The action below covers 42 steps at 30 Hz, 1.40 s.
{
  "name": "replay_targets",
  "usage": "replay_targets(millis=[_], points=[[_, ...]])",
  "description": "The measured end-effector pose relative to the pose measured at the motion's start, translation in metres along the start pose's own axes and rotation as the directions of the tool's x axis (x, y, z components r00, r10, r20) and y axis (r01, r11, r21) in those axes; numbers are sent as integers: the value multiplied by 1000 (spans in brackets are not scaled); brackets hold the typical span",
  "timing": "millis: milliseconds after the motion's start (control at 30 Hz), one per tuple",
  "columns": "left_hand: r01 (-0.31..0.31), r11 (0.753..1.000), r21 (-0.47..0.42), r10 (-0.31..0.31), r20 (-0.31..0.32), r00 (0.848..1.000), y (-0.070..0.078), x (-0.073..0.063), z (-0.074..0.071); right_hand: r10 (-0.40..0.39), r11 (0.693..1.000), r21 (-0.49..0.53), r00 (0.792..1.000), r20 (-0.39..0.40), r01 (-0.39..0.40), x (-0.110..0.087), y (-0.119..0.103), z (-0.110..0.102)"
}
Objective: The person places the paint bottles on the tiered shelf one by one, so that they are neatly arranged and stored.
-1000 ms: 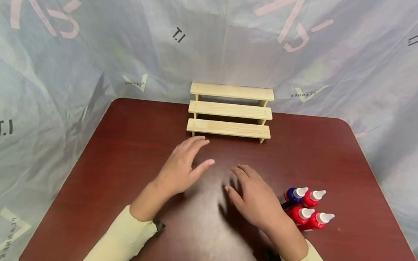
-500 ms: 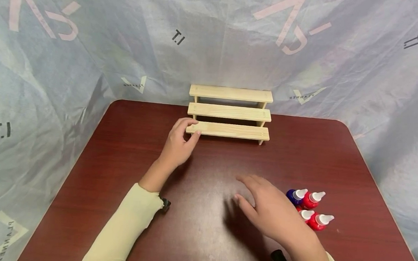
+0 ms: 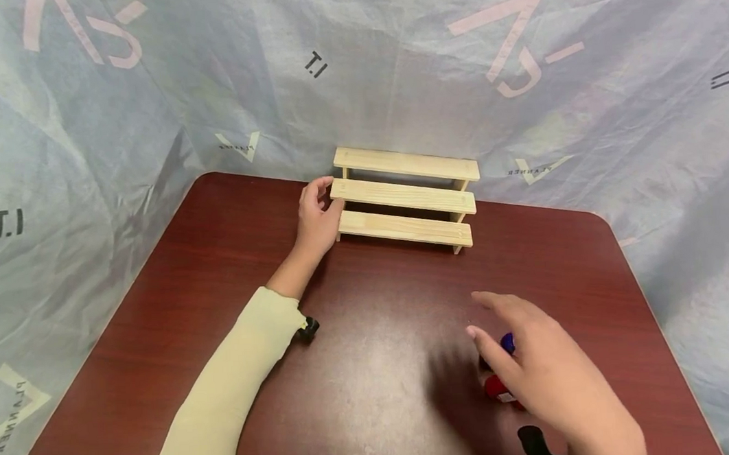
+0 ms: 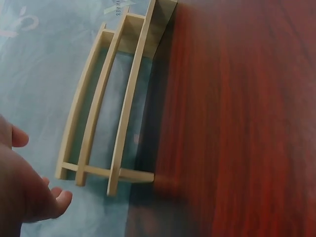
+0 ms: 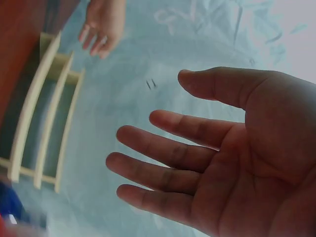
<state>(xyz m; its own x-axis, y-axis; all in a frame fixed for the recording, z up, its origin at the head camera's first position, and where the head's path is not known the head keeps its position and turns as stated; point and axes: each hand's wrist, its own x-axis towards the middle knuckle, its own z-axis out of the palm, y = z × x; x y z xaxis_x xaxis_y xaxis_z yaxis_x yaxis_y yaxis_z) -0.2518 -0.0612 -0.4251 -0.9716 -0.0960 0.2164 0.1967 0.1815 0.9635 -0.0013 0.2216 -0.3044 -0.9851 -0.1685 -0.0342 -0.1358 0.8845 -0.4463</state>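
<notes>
A three-tier light wooden stand [image 3: 402,194] is at the back of the table in the head view. Beside its left end is my left hand [image 3: 318,219], overlapping the lower tiers there. From the left wrist, that hand [image 4: 29,192] appears with loosely bent fingers and a gap between it and the stand [image 4: 129,98]. My right hand [image 3: 554,362] hovers above the bottles at the right, its palm bare and fingers spread in the right wrist view. Below it, a red bottle [image 3: 497,388] and a blue bottle [image 3: 507,342] peek out; the rest of the group is hidden.
The reddish-brown table [image 3: 372,364] has rounded corners. Grey printed sheeting [image 3: 393,61] hangs behind and on both sides, close to the stand's back. Black wrist gear [image 3: 308,329] shows below the left cuff.
My left hand has moved forward to the stand's left end. My right hand has shifted right and nearer, now covering most of the bottles. The stand has stayed put.
</notes>
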Motion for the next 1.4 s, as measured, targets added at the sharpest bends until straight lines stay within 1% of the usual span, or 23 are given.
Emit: replay_targets(millis=[133, 233, 333, 467, 600, 667, 733, 767, 833, 967, 1000, 1100, 1167, 1233, 1300, 1367, 1400], points=[[69, 995, -68, -71, -26, 997, -4, 10, 12, 65, 998, -3, 997, 36, -65, 0, 15, -11], [118, 989, -93, -123, -45, 991, -6, 17, 19, 97, 995, -9, 994, 55, -97, -1, 27, -17], [132, 985, -113, -142, -80, 987, -8, 24, 25, 126, 992, -30, 988, 92, -124, 1, 40, -23], [137, 978, -155, -156, -115, 981, -10, 34, 34, 181, 983, -47, 965, 191, -175, 4, 56, -31], [121, 970, -213, -155, -150, 976, -14, 40, 43, 212, 977, -44, 932, 293, -209, 8, 67, -33], [108, 964, -244, -153, -172, 973, -16, 42, 47, 215, 976, -44, 918, 333, -213, 11, 73, -33], [96, 957, -273, -154, -198, 968, -17, 43, 52, 216, 976, -58, 909, 357, -209, 15, 77, -31], [95, 952, -290, -159, -208, 965, -17, 44, 53, 216, 976, -71, 906, 363, -205, 16, 80, -30], [99, 941, -324, -180, -229, 957, -18, 45, 57, 201, 979, -102, 909, 365, -176, 19, 85, -28], [89, 913, -399, -219, -295, 930, -21, 49, 63, 160, 982, -152, 924, 346, -113, 23, 93, -25], [80, 906, -416, -226, -314, 922, -22, 50, 65, 150, 983, -150, 924, 351, -103, 24, 94, -24], [57, 891, -450, -243, -367, 898, -26, 53, 66, 146, 986, -129, 915, 377, -104, 28, 95, -21], [47, 881, -471, -252, -383, 889, -30, 54, 67, 146, 988, -100, 905, 400, -116, 30, 95, -19], [44, 876, -481, -256, -387, 886, -32, 55, 67, 145, 989, -77, 899, 414, -124, 32, 95, -17], [43, 875, -483, -257, -386, 886, -37, 56, 67, 140, 990, -61, 895, 423, -126, 33, 95, -16], [49, 882, -468, -250, -378, 892, -41, 57, 68, 126, 992, -63, 896, 425, -109, 34, 96, -15], [54, 891, -450, -241, -369, 898, -42, 57, 68, 118, 993, -63, 896, 427, -101, 34, 96, -15]])
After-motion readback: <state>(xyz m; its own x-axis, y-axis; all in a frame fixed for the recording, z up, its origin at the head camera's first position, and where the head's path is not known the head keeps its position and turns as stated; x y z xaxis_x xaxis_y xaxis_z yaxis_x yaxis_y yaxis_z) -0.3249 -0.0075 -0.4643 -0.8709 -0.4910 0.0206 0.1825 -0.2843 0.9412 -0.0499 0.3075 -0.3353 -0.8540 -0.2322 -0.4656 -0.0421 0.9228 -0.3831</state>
